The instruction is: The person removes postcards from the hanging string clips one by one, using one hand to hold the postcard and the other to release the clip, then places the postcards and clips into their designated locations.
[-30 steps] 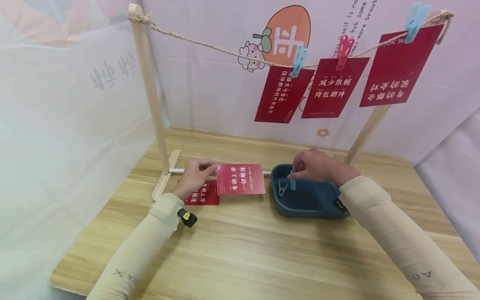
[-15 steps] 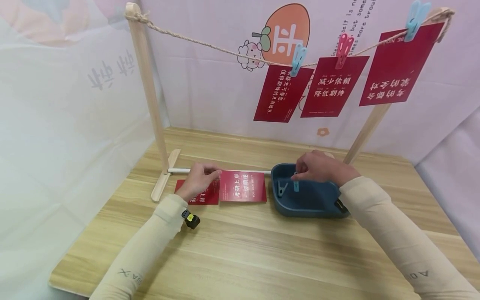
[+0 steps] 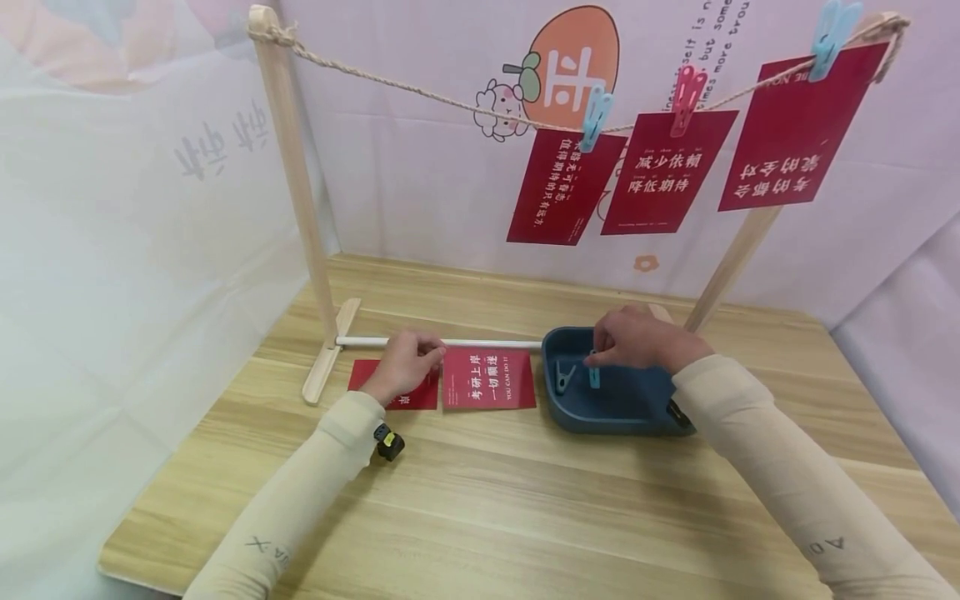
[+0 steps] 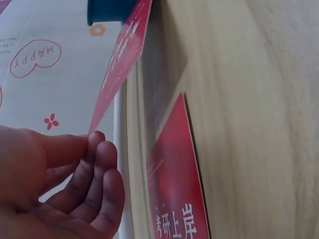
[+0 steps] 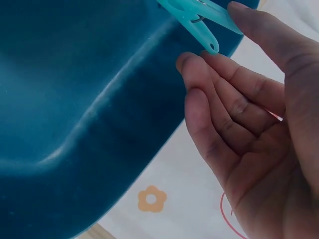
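On a wood-grain table (image 3: 525,500), beside a blue tray (image 3: 622,425), a person's left hand (image 3: 408,364) pinches a red card (image 3: 489,380) by one corner; the right hand (image 3: 641,337), over the tray, pinches a light-blue clip (image 3: 595,377) by its handles. So slight a hold could let the card swivel; uneven pressure might twist the clip free. The card looks smooth and white-lettered, the clip translucent.

Tray (image 3: 600,427) at right: smooth plastic, soft sheen. Right peg (image 5: 201,35) in tray: smooth plastic. Near right card (image 3: 490,392): smooth paper, slightly glossy. Tabletop (image 3: 480,483): smooth, wood-grained. Left post (image 3: 296,171): bare wood. Rope (image 3: 405,86): rough, twisted fibre. Backdrop (image 3: 420,192): matt cloth.
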Demonstrator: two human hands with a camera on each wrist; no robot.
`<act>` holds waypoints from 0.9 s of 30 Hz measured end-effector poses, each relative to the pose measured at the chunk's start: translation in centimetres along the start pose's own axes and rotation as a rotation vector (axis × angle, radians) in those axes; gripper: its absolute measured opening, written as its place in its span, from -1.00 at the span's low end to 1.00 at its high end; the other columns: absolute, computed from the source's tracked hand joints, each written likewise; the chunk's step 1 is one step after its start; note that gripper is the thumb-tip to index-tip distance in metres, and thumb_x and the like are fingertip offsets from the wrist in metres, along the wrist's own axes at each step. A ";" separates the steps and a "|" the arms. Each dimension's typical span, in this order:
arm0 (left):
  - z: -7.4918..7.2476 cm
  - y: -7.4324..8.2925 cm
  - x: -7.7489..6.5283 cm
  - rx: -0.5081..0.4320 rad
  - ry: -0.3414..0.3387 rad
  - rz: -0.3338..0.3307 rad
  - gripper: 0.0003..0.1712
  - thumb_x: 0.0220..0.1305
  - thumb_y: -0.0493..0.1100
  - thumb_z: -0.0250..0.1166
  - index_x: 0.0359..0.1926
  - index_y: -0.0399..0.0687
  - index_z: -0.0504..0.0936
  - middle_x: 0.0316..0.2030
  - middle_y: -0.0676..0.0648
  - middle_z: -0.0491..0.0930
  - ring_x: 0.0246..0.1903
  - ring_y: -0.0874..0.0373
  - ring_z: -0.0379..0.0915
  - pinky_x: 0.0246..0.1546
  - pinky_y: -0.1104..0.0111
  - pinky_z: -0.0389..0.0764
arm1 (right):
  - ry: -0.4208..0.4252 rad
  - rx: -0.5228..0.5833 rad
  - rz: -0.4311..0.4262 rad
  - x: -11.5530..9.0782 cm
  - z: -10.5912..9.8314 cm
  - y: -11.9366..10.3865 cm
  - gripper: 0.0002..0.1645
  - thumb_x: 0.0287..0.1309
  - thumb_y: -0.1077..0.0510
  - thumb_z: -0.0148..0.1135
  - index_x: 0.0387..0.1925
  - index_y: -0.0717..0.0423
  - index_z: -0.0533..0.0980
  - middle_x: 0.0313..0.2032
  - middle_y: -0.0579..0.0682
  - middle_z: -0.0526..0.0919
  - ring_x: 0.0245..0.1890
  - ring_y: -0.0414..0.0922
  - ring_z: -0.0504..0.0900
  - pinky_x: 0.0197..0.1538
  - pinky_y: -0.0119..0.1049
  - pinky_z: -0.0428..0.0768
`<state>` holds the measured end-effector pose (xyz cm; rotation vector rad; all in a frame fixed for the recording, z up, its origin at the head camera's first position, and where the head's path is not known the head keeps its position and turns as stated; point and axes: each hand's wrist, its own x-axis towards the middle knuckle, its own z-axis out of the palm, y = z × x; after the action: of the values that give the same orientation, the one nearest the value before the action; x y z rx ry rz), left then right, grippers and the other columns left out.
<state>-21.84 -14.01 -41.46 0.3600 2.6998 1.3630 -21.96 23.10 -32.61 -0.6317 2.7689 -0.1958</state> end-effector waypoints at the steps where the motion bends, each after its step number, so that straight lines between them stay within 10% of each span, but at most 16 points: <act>1: 0.1 0.1 0.0 0.009 0.000 -0.005 -0.80 0.56 -0.25 0.23 -0.04 -0.19 0.78 -0.27 -0.17 0.74 -0.23 0.05 0.63 -0.23 0.37 0.65 | -0.006 0.002 0.004 0.1 0.1 0.0 -0.67 0.24 -0.10 0.52 -0.14 0.03 0.72 -0.25 -0.05 0.77 -0.28 -0.13 0.63 -0.17 -0.25 0.75; 27: 0.0 0.5 0.6 0.044 -0.015 -0.067 -0.71 0.56 -0.12 0.25 0.11 -0.22 0.71 -0.08 -0.18 0.76 -0.09 0.00 0.68 -0.09 0.26 0.74 | -0.096 -0.014 0.042 1.0 1.0 0.6 -0.65 0.29 -0.11 0.49 -0.17 0.08 0.75 -0.31 -0.03 0.78 -0.34 -0.14 0.66 -0.10 -0.17 0.78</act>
<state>-22.31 -13.55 -41.05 0.2801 2.7071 1.2802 -22.71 23.17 -33.97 -0.5704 2.6906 -0.1341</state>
